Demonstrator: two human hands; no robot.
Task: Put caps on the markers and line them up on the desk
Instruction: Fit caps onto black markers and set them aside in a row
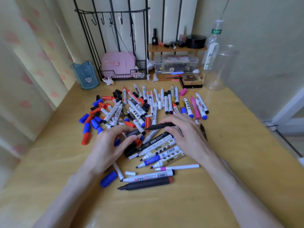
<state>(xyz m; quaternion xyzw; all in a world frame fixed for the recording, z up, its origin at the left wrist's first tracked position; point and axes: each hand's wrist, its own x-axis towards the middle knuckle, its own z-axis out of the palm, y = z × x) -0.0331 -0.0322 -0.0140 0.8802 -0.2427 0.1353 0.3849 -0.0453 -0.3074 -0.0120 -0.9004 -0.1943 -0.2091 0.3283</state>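
Many uncapped markers and loose caps lie in a heap on the wooden desk [164,209]. My left hand [108,145] pinches a black cap [133,132] between thumb and fingers. My right hand [185,130] holds a black marker [160,126], its tip pointing left toward the cap, a small gap between them. Several uncapped white-barrelled markers [162,153] lie fanned below my hands. A black marker [146,183] and a loose blue cap [108,179] lie nearest me. Red and blue caps [89,124] are scattered at the left. A rough row of markers [171,101] lies farther back.
At the back stand a blue cup [85,74], a wire rack with a pink case [117,64], a wooden shelf with cosmetics [176,47], a clear box [176,64] and clear plastic bottles [218,66]. Bare desk shows near me and at the right.
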